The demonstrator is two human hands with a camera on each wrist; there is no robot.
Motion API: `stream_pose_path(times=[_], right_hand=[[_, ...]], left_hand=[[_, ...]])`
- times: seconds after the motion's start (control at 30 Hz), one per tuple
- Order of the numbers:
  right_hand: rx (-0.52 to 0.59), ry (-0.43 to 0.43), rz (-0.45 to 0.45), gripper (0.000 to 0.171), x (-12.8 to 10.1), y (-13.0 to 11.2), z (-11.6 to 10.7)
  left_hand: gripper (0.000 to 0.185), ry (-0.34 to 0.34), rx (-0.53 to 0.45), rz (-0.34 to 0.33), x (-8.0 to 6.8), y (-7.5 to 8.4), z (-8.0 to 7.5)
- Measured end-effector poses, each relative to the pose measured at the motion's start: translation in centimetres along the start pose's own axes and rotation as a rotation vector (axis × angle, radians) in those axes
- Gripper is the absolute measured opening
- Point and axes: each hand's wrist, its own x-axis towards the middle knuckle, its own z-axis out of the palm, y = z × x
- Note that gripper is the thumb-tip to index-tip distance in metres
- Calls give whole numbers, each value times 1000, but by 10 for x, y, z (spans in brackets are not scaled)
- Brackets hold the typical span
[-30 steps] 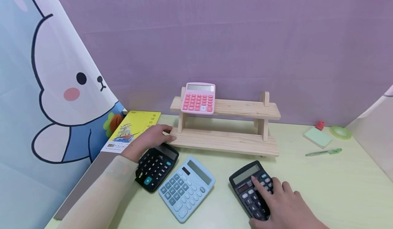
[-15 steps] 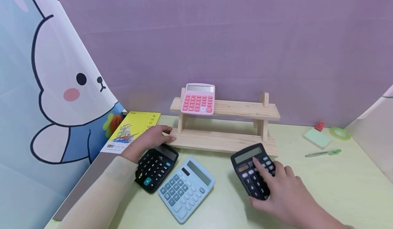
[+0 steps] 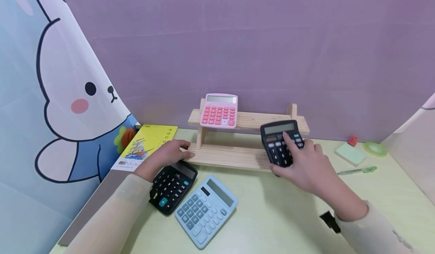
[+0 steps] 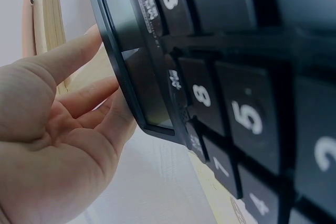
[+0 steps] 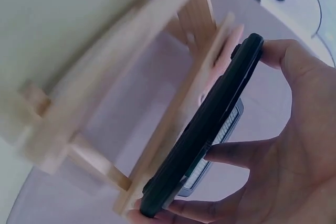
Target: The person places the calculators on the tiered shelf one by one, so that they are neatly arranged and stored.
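My right hand (image 3: 306,165) grips a black calculator (image 3: 280,150) by its sides, the index finger lying over its face near the display. It is held up in front of the right half of a two-tier wooden shelf (image 3: 234,157), tilted with its keys toward me. In the right wrist view the calculator (image 5: 210,124) shows edge-on between thumb and fingers. My left hand (image 3: 168,154) holds the left end of the lower board with thumb and fingers. Under that wrist lies another black calculator (image 3: 173,186) with a teal plus key; it hides the left fingertips in the left wrist view.
A pink calculator (image 3: 219,110) leans on the upper tier at the left. On the table lies a light blue calculator (image 3: 206,212). A yellow book (image 3: 149,142) is at the left; a green notepad (image 3: 350,154), pen (image 3: 357,171), tape roll (image 3: 375,149) and red object (image 3: 352,140) are at the right.
My right hand has lifted the black calculator off the table and carried it up and forward to the shelf's right side. The left hand has stayed at the shelf's left end.
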Motion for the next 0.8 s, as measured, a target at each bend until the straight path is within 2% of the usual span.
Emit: stream_pose_path(times=[0.17,0.37,0.8], right_hand=[[13,-48,30,113,31,-3,-12],[-8,-46,62,115,62,-13,-16],[-72,-167,193,118,104,-30,-19]], left_hand=[[56,3,-5,0,0,0,0],[56,6,-8,-4,1,-1,1],[57,12,-2,-3,2,-2,2]])
